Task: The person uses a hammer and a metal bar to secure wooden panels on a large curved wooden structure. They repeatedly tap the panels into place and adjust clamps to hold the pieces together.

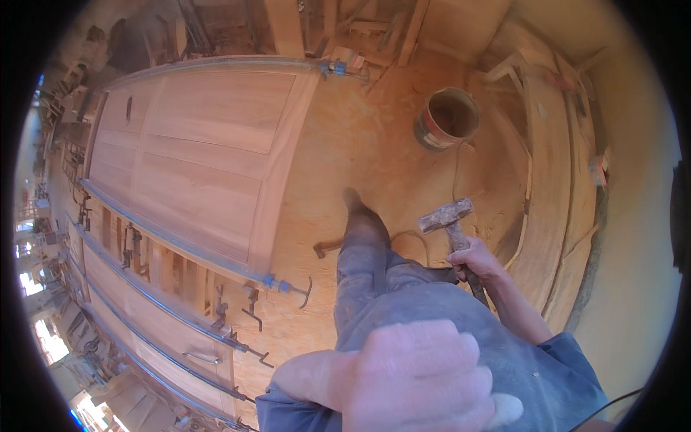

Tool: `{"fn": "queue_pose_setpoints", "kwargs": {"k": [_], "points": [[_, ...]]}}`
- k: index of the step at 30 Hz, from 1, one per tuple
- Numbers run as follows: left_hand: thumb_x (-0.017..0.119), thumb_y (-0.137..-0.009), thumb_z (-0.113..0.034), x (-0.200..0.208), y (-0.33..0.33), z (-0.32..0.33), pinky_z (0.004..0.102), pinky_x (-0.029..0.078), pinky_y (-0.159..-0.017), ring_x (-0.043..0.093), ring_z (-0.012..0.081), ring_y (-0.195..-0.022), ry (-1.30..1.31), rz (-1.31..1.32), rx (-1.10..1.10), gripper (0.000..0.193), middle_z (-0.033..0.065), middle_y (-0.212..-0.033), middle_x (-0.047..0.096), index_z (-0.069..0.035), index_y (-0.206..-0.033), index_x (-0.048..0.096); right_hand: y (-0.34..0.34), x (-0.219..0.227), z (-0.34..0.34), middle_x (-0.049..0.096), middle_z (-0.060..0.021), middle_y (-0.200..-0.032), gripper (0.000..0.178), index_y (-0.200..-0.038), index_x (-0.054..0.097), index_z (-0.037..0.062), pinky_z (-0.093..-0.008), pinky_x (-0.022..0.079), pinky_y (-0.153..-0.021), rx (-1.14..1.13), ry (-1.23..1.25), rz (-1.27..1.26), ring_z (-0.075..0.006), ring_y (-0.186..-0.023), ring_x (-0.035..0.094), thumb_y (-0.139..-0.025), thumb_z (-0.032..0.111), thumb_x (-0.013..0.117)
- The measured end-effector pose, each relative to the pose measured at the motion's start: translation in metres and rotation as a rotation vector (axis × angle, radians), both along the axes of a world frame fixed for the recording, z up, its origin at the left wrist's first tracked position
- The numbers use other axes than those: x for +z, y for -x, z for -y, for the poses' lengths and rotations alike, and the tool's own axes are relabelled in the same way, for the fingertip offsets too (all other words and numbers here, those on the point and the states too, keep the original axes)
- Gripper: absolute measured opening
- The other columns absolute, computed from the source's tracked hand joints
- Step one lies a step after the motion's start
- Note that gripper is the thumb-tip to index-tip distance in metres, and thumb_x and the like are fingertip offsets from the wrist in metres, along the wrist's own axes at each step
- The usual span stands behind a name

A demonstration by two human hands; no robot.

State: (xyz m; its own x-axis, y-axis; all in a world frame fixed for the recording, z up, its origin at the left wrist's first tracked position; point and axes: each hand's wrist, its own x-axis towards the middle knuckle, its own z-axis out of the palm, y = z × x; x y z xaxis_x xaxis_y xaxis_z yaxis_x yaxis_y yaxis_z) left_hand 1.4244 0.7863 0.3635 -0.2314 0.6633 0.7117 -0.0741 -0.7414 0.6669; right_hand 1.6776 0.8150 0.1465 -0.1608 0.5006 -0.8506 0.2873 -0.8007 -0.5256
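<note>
One hammer (448,218) with a worn steel head is held low on its handle by the right hand (476,261), fingers wrapped tight around the grip, head raised and tilted over the sawdust-strewn floor (360,144) beside the person's outstretched leg (363,237). The left hand (410,374) hangs close under the camera, fingers curled in loosely with nothing visible in it. One paneled wooden door (194,158) lies clamped flat to the left, one round bucket (446,119) stands ahead

left hand (410,378) blurred, hammer (448,216) handle hidden
</note>
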Motion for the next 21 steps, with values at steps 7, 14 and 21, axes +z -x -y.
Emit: {"fn": "queue_pose_setpoints", "kwargs": {"k": [7, 14, 21], "points": [[0.074, -0.093, -0.007, -0.2, 0.111, -0.084, 0.0281, 0.055, -0.068, 0.066, 0.0194, -0.073, 0.972, 0.062, 0.045, 0.013, 0.0097, -0.082, 0.068, 0.002, -0.101, 0.069, 0.047, -0.017, -0.163, 0.056, -0.0047, -0.065, 0.016, -0.089, 0.057, 0.0039, -0.0323, 0.041, -0.043, 0.027, 0.013, 0.104, -0.0156, -0.045, 0.052, -0.082, 0.005, 0.071], [0.058, -0.107, -0.036, -0.37, 0.177, -0.101, 0.0407, 0.056, -0.086, 0.067, 0.032, -0.1, 1.427, 1.063, 0.063, 0.053, 0.0247, -0.124, 0.063, 0.006, -0.138, 0.047, 0.161, 0.033, -0.347, 0.053, -0.0027, -0.062, 0.015, -0.092, 0.056, 0.0055, -0.0322, 0.041, -0.042, 0.074, -0.132, 0.007, -0.0145, -0.043, 0.049, -0.085, 0.008, 0.07], [0.045, -0.107, -0.054, -0.421, 0.175, -0.186, 0.0595, 0.035, -0.119, 0.035, 0.0526, -0.147, 1.287, 1.771, 0.271, 0.096, 0.0344, -0.16, 0.029, -0.002, -0.162, -0.014, 0.235, 0.009, -0.456, 0.047, 0.0006, -0.062, 0.016, -0.086, 0.052, 0.0091, -0.0322, 0.039, -0.044, 0.161, -0.012, -0.005, -0.0104, -0.044, 0.043, -0.088, 0.008, 0.068]]}}
